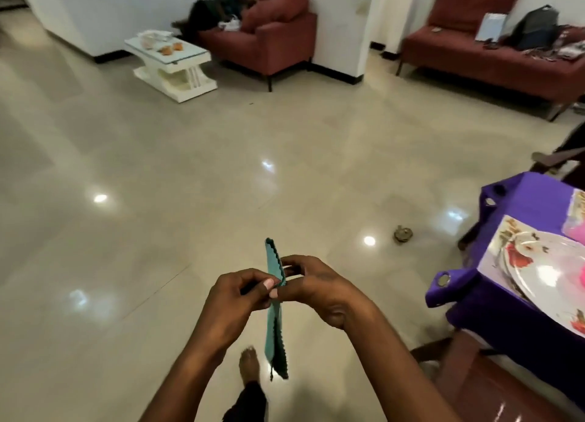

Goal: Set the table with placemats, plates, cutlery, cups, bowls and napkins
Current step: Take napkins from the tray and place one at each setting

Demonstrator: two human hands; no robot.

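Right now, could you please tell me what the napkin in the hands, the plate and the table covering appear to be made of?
The napkin looks like thin teal cloth: it hangs limp, with a zigzag-cut edge, pinched by both hands. The plate seems to be glazed ceramic or perhaps melamine: white, glossy, with printed flowers. The table covering looks like matte purple fabric, draping in soft folds, with metal eyelets at its edge.

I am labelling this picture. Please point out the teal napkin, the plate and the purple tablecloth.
teal napkin [271, 333]: head view, on its hanging lower part.
plate [547, 273]: head view, on its bare white middle.
purple tablecloth [519, 197]: head view, on its top near the far corner.
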